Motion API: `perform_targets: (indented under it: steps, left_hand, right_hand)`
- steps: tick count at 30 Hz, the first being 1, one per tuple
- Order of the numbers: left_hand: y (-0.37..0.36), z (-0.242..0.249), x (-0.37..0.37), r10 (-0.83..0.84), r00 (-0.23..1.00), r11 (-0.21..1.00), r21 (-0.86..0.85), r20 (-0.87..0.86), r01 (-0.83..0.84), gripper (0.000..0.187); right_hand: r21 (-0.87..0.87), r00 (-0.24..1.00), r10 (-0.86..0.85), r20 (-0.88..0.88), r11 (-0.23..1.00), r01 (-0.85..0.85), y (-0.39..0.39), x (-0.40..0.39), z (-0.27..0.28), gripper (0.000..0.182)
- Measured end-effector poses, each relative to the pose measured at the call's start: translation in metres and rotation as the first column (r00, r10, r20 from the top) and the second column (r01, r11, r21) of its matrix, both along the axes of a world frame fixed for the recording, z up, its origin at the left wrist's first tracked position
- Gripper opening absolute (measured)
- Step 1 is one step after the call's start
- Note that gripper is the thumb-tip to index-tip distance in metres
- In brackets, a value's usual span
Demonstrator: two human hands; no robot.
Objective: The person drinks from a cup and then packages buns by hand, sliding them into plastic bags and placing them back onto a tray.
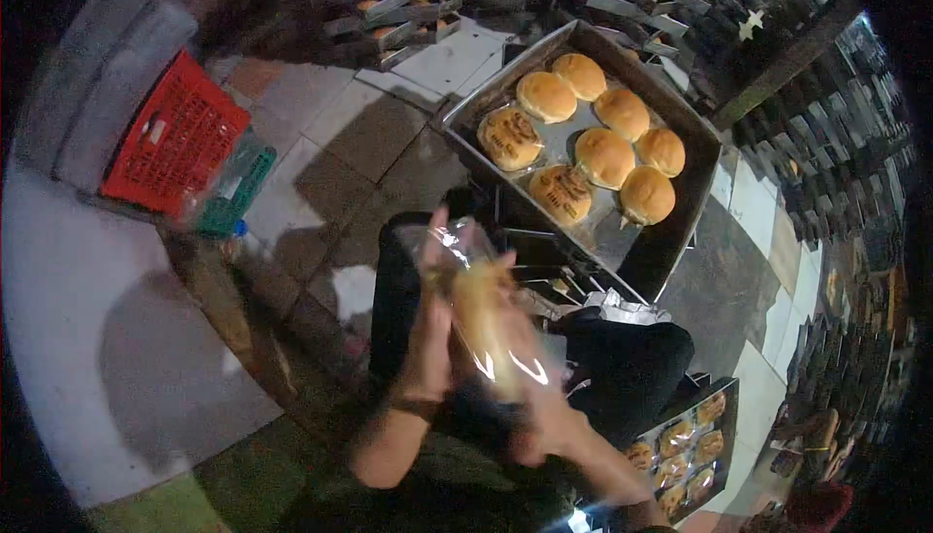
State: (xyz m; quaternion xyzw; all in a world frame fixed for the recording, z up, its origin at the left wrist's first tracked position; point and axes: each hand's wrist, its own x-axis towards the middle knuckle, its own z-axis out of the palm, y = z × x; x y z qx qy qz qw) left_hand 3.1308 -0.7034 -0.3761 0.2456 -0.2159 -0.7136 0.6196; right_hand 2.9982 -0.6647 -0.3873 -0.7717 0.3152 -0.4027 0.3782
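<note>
A bread bun in a clear plastic bag (478,314) is between my hands above my lap, smeared by motion and catching bright glints. My left hand (434,334) is pressed along its left side, fingers pointing up. Around its right and lower side is my right hand (536,416), blurred and partly behind the plastic. Just beyond my hands, a dark metal tray (466,139) stands tilted in view with several round golden buns (604,157) in it. Two of them, at the near left, are in printed clear bags (561,195).
Shiny crumpled plastic (632,309) lies by my knee. At the lower right, a second tray (729,436) holds several bagged buns. A red crate (175,139) and a green basket (238,188) stand at the left. Stacked dark trays (855,173) line the back and right.
</note>
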Motion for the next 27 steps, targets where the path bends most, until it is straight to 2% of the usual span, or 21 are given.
perform_targets:
  steps: [2, 4, 5, 6, 8, 9, 10, 12, 13, 14, 15, 17, 18, 19, 21, 22, 23, 24, 25, 26, 27]
  left_hand:
    - [-0.009, -0.018, -0.007, -0.102, 0.990, 0.994, -0.027, 0.095, 0.105, 0.084]
    - [0.000, -0.056, -0.019, 0.057, 0.951, 0.989, -0.149, 0.303, -0.011, 0.075]
    - [-0.002, -0.086, -0.019, 0.034, 0.984, 0.999, 0.020, 0.173, -0.038, 0.064]
    - [-0.014, -0.065, -0.008, -0.053, 0.939, 0.981, 0.158, -0.340, 0.112, 0.056]
    - [-0.044, -0.050, 0.014, 0.120, 0.939, 0.941, 0.337, -0.322, -0.005, 0.054]
    - [-0.047, -0.058, 0.020, 0.060, 0.899, 0.958, 0.278, -0.433, 0.070, 0.053]
    - [-0.045, -0.050, 0.011, 0.123, 0.938, 0.956, 0.293, -0.324, -0.024, 0.053]
    - [-0.054, -0.062, 0.008, 0.159, 0.926, 0.930, 0.367, -0.342, -0.024, 0.060]
    - [-0.061, -0.067, 0.015, 0.168, 0.926, 0.930, 0.367, -0.339, -0.035, 0.060]
    - [-0.066, -0.071, 0.025, 0.185, 0.935, 0.945, 0.316, -0.302, -0.085, 0.060]
    - [-0.070, -0.071, 0.029, 0.197, 0.943, 0.960, 0.249, -0.268, -0.130, 0.060]
    - [-0.053, -0.044, 0.017, 0.189, 0.951, 0.973, 0.180, -0.244, -0.147, 0.060]
    - [-0.039, -0.028, 0.008, 0.191, 0.957, 0.978, 0.124, -0.219, -0.167, 0.059]
    - [-0.029, -0.015, 0.000, 0.172, 0.962, 0.982, 0.113, -0.214, -0.151, 0.059]
    - [-0.025, -0.006, -0.005, 0.174, 0.959, 0.982, 0.108, -0.222, -0.153, 0.059]
    - [-0.024, -0.003, -0.006, 0.182, 0.955, 0.981, 0.106, -0.235, -0.161, 0.060]
    - [-0.024, -0.003, -0.006, 0.115, 0.946, 0.990, 0.108, -0.302, -0.086, 0.058]
    - [-0.024, -0.004, -0.010, 0.109, 0.949, 0.991, 0.102, -0.296, -0.083, 0.058]
    - [-0.025, -0.005, -0.017, 0.136, 0.946, 0.982, 0.166, -0.294, -0.089, 0.058]
    - [-0.028, -0.007, -0.024, 0.154, 0.943, 0.970, 0.228, -0.294, -0.088, 0.057]
    - [-0.033, -0.011, -0.030, 0.137, 0.962, 0.961, 0.268, -0.237, -0.071, 0.056]
  right_hand:
    - [0.014, 0.997, -0.041, -0.069, 0.999, 0.042, -0.005, 0.016, -0.006, 0.091]
    - [0.335, 0.967, -0.244, -0.072, 0.908, 0.254, -0.028, 0.022, 0.006, 0.092]
    - [0.102, 0.957, -0.126, -0.261, 0.982, 0.157, -0.032, 0.022, 0.001, 0.074]
    - [0.121, 0.957, -0.116, -0.264, 0.981, 0.152, -0.026, 0.026, -0.002, 0.074]
    - [-0.193, 0.883, -0.098, -0.459, 0.981, 0.009, -0.016, 0.035, -0.004, 0.050]
    - [-0.277, 0.885, -0.205, -0.419, 0.957, 0.090, -0.022, 0.026, -0.008, 0.039]
    - [-0.477, 0.723, -0.506, -0.471, 0.835, 0.274, -0.029, 0.021, -0.017, 0.025]
    - [-0.196, 0.420, -0.206, -0.884, 0.978, 0.067, -0.022, 0.036, -0.029, 0.014]
    - [-0.196, 0.749, 0.017, -0.662, 0.961, -0.195, -0.002, 0.033, -0.003, 0.010]
    - [-0.281, 0.886, 0.310, -0.344, 0.866, -0.412, 0.018, 0.027, 0.027, 0.006]
    - [-0.288, 0.887, 0.308, -0.343, 0.865, -0.412, 0.012, 0.023, 0.033, 0.006]
    - [-0.106, 0.952, -0.118, -0.281, 0.990, 0.091, -0.016, 0.007, 0.045, 0.015]
    - [0.001, 0.902, -0.329, -0.281, 0.939, 0.343, -0.019, 0.000, 0.048, 0.020]
    - [-0.002, 0.902, -0.333, -0.276, 0.938, 0.346, -0.013, -0.005, 0.040, 0.020]
    - [0.708, 0.923, -0.311, 0.227, 0.704, 0.064, 0.000, -0.014, 0.012, 0.026]
    - [0.706, 0.921, -0.310, 0.235, 0.706, 0.058, 0.002, -0.018, 0.011, 0.026]
    - [0.365, 0.975, -0.221, 0.019, 0.910, 0.199, 0.002, -0.022, 0.011, 0.026]
    - [-0.053, 0.950, -0.224, -0.217, 0.975, 0.218, 0.002, -0.028, 0.010, 0.026]
    - [-0.230, 0.912, -0.264, -0.315, 0.953, 0.196, 0.001, -0.032, 0.003, 0.022]
    - [-0.235, 0.906, -0.287, -0.310, 0.947, 0.219, 0.007, -0.035, 0.001, 0.022]
    - [0.089, 0.801, -0.095, -0.591, 0.979, 0.182, 0.014, -0.036, -0.001, 0.019]
